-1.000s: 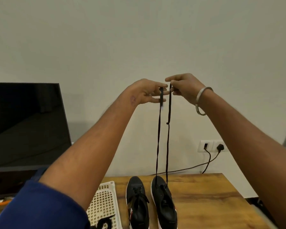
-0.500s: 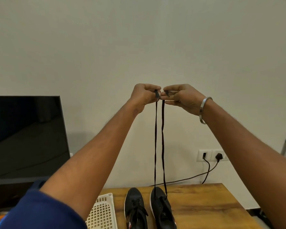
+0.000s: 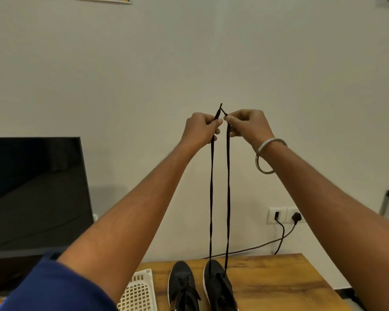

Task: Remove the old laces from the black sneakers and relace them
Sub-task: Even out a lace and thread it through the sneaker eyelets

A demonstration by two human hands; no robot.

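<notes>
Evidently the relacing of one shoe is in its early stage. Both ends of a black lace (image 3: pixel 227 187) are held up high in front of the wall, one end pinched by the left hand (image 3: pixel 201 129) and the other by the right hand (image 3: pixel 247 124), with the fingers of each hand curled tightly round its strand. The two tips are brought together just above the hands, as if the lengths were being evened. From there both strands run down, taut and nearly parallel, to the right sneaker (image 3: pixel 218 286) on the table (image 3: pixel 279 283), where they appear to be threaded only near the toe; which eyelets are used cannot be told. The upper eyelets are judged to be left to do. The left sneaker (image 3: pixel 182 286), standing just beside it, shows lacing across its front, though whether that lace is old or new cannot be judged. A white basket (image 3: pixel 139 290) is seen nearby.
</notes>
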